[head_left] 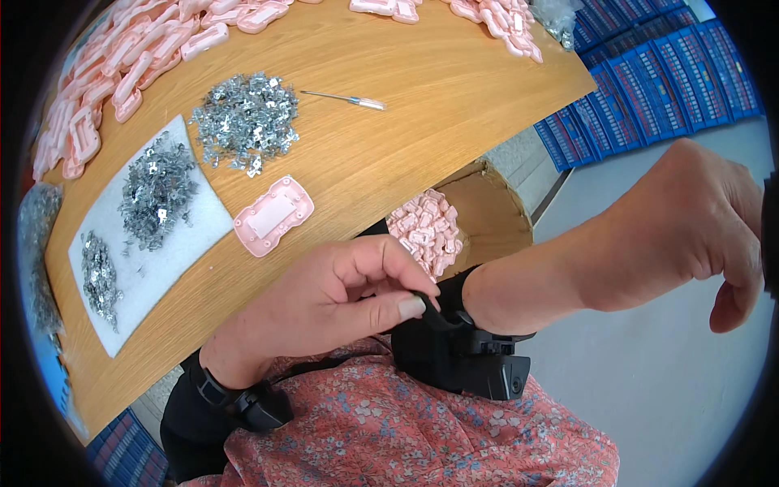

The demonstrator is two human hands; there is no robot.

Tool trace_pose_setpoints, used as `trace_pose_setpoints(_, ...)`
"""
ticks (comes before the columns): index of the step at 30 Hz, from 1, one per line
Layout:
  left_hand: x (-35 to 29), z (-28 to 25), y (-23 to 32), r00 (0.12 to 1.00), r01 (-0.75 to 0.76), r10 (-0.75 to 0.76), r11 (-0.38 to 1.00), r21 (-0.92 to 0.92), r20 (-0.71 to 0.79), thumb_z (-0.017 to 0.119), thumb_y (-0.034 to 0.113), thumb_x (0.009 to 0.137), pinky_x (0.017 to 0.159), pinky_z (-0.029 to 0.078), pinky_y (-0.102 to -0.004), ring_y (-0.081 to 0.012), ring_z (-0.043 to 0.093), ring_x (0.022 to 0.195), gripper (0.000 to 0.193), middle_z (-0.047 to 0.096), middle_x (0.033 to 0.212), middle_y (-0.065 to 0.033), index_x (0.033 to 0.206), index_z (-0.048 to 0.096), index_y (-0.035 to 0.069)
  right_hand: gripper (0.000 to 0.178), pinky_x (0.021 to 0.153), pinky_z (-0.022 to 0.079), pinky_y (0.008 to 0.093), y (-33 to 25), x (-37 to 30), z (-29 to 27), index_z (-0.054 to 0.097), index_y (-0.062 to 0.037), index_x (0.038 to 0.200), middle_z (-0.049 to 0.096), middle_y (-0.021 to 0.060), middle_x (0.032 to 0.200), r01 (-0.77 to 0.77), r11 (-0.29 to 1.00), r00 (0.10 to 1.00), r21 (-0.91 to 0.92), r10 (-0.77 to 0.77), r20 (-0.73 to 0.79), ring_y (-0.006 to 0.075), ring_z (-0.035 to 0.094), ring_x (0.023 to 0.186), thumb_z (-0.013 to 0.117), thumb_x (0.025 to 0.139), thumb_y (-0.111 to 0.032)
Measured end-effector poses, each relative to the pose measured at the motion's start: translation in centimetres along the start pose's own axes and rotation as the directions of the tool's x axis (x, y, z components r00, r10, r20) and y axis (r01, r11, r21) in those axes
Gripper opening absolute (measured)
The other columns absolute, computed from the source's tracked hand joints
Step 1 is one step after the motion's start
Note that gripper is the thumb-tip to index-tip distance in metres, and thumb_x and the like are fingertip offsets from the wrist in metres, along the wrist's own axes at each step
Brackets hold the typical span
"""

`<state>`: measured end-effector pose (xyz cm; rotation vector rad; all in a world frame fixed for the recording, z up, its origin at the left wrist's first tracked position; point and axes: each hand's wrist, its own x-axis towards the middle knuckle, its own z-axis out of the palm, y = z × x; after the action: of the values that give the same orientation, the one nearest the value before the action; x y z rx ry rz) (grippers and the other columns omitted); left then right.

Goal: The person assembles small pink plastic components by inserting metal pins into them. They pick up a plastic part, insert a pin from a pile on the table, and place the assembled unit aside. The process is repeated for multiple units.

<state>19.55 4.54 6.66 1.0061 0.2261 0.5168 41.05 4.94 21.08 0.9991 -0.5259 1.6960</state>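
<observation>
My left hand (337, 296) is in front of my body, thumb and fingers pinching the end of a black strap (438, 315). That strap goes round my right wrist and carries a black camera-like device (495, 365). My right hand (706, 219) is held out to the right, bent at the wrist, with its fingers loosely curved and nothing visible in them. The right edge of the picture cuts off part of that hand. A similar black device (264, 406) is strapped round my left wrist. Nearest on the table lies a pink plastic shell (273, 216), its inside facing up.
The wooden table (381, 154) bears a heap of small metal clips (247, 118), a screwdriver (345, 100) and pink shells (146, 57). More metal parts (158, 195) lie on a white foam sheet (203, 215). Below stands a cardboard box (495, 203) of pink pieces (426, 231), near blue stacks (665, 85).
</observation>
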Motion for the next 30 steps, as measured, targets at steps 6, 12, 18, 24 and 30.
trace_pose_setpoints(6,0.8,-0.6,-0.1,0.998,-0.027,0.031,0.996,0.081,-0.047,0.064,0.002,0.093,0.092,0.049,-0.0294,-0.0144,0.062,0.103,0.014,0.064,0.108,-0.0078,0.107,0.064,-0.001,0.02,0.047,0.053,0.0431,0.3,0.1,-0.6,0.061,0.0021,0.07,0.059,0.0166,0.066,-0.01,1.0,1.0,0.011,0.01,-0.009,0.0286,0.058,0.048,0.053,0.088,0.0)
trace_pose_setpoints(12,1.7,-0.1,0.2,0.996,0.046,-0.045,0.999,0.015,-0.072,0.068,0.003,0.091,0.091,0.049,-0.0283,-0.0126,0.062,0.102,0.017,0.064,0.109,-0.0059,0.108,0.066,-0.002,0.023,0.047,0.052,0.0421,0.6,0.1,-0.7,0.061,0.0016,0.069,0.059,0.0155,0.066,-0.009,1.0,1.0,-0.006,0.009,-0.009,0.0271,0.057,0.048,0.051,0.089,-0.001)
trace_pose_setpoints(18,1.5,-0.1,-0.5,0.983,0.054,-0.033,0.992,0.113,-0.178,0.07,0.0,0.089,0.089,0.051,-0.0277,-0.0144,0.064,0.101,0.026,0.067,0.104,-0.0069,0.115,0.065,-0.004,0.025,0.047,0.052,0.0412,1.2,0.2,-1.5,0.061,0.0011,0.068,0.059,0.0144,0.066,-0.003,1.0,0.999,-0.022,0.002,-0.044,0.0256,0.056,0.048,0.05,0.091,-0.003)
trace_pose_setpoints(24,0.8,0.5,-0.4,0.983,-0.068,0.123,0.935,0.349,-0.138,0.055,0.003,0.094,0.098,0.048,-0.0318,-0.0188,0.061,0.111,0.034,0.065,0.119,-0.0111,0.127,0.06,-0.004,0.03,0.049,0.051,0.0369,0.4,1.4,-5.0,0.06,-0.0014,0.067,0.059,0.0106,0.065,-0.006,0.981,0.981,-0.195,-0.032,-0.189,0.0213,0.055,0.048,0.048,0.094,-0.008)
trace_pose_setpoints(30,1.4,0.0,-0.5,0.988,0.094,-0.104,0.991,-0.092,-0.115,0.042,0.025,0.093,0.112,0.033,-0.0382,-0.0241,0.048,0.131,0.057,0.051,0.143,-0.0147,0.139,0.048,-0.008,0.034,0.054,0.045,0.0294,0.6,1.2,-8.9,0.061,-0.007,0.082,0.054,0.0032,0.064,0.036,0.951,0.986,-0.308,-0.085,-0.145,0.0144,0.05,0.054,0.042,0.098,-0.03)
